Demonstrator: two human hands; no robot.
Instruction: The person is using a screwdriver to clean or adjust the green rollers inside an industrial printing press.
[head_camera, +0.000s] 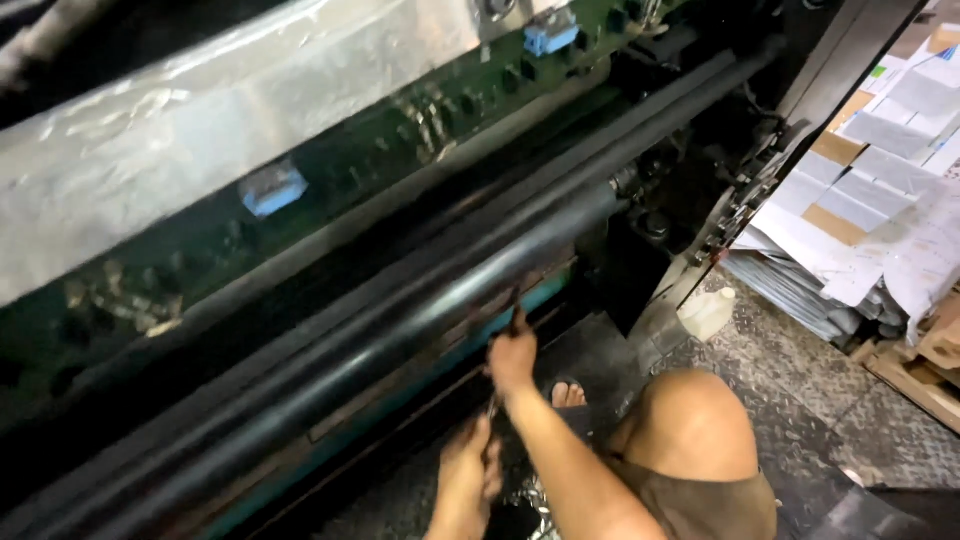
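Below the long black roller (420, 300), lower centre, right hand (512, 358) pinches a thin tool (514, 312) against the machine; left hand (470, 470) hangs lower, grip unclear.

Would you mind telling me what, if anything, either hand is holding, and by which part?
The right hand grips a thin dark tool by its lower end, tip against the black machine roller. Whether the left hand holds anything cannot be told.

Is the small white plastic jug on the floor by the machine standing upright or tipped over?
Upright. The white jug stands on its base on the patterned metal floor, its neck pointing up, beside the machine frame.
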